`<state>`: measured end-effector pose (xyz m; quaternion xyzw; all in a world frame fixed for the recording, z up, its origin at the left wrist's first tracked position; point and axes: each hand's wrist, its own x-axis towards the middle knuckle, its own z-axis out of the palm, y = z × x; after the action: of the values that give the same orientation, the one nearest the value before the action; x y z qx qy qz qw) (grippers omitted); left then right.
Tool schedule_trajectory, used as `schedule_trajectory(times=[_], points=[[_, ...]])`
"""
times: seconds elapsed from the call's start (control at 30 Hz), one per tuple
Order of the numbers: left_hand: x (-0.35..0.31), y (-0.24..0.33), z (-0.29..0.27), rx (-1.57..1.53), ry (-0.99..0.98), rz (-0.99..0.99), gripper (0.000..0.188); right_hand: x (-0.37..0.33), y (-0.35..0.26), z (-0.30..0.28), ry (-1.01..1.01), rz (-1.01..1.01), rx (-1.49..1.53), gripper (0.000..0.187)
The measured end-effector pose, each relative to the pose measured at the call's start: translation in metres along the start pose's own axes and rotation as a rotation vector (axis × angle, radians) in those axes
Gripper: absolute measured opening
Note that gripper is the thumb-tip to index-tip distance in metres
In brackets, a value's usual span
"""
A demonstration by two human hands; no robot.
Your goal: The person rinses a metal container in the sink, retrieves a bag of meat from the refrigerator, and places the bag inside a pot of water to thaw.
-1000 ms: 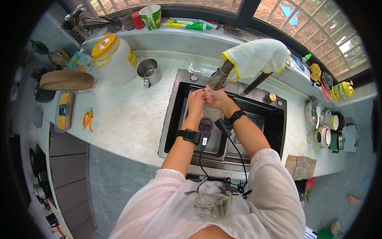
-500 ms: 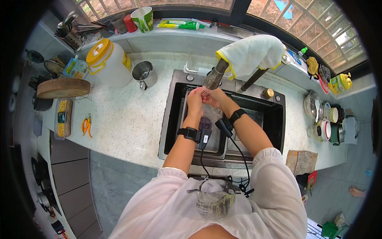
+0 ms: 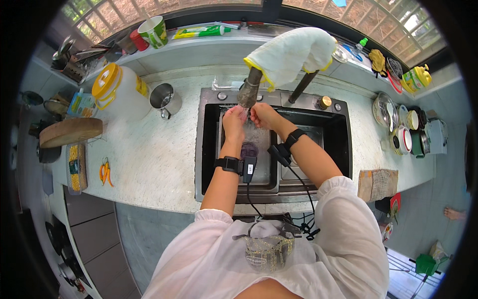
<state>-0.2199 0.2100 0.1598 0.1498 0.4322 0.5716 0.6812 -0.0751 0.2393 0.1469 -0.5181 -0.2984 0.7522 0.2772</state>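
Note:
Both hands are in the left basin of the dark sink (image 3: 200,169), just below the mouth of the faucet (image 3: 248,94), with running water between them. My left hand (image 3: 234,122) is curled, its palm toward the stream. To the right of the water, my right hand (image 3: 264,116) is closed with bent fingers. Whatever they hold is too small or hidden to make out. A dark purplish round thing (image 3: 249,148) lies lower in the basin, partly covered by the left wrist's device. A white cloth with yellow edging (image 3: 291,52) drapes over the faucet.
Left of the sink stand a metal cup (image 3: 165,99), a white jug with yellow lid (image 3: 127,94), orange chili peppers (image 3: 105,172) and a box of yellow kernels (image 3: 76,167). Bowls (image 3: 401,139) and a brown cloth (image 3: 378,184) are on the right. Cables hang from both wrists.
My hands, together under the faucet before, are now slightly apart, the right one drawn into a tighter curl. The whole view has shifted, so the counter and sink appear further left.

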Motion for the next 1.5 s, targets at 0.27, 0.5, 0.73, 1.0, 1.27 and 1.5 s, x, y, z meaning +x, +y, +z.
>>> schedule_trajectory(times=[0.27,0.5,0.73,1.0,1.27,1.5], points=[[-0.003,-0.008,0.010,-0.058,0.066,-0.002,0.008,-0.069,-0.006,-0.144,0.785,-0.221,-1.255,0.030],[-0.011,0.002,0.001,0.128,0.039,-0.051,0.025,-0.096,-0.017,-0.228,0.838,-0.138,-1.504,0.050],[-0.040,0.006,-0.014,0.383,0.227,-0.100,0.040,-0.078,-0.021,-0.261,0.695,-0.222,-1.645,0.044],[-0.065,-0.007,-0.096,0.578,0.345,-0.093,0.034,-0.071,-0.013,-0.244,0.909,-0.155,-1.423,0.043],[-0.115,-0.035,-0.170,0.900,0.532,-0.372,0.038,-0.092,0.027,-0.186,1.162,-0.458,-1.436,0.047],[-0.118,-0.036,-0.175,1.286,0.283,-0.494,0.034,-0.114,0.173,-0.075,-0.160,0.307,-0.875,0.042]])
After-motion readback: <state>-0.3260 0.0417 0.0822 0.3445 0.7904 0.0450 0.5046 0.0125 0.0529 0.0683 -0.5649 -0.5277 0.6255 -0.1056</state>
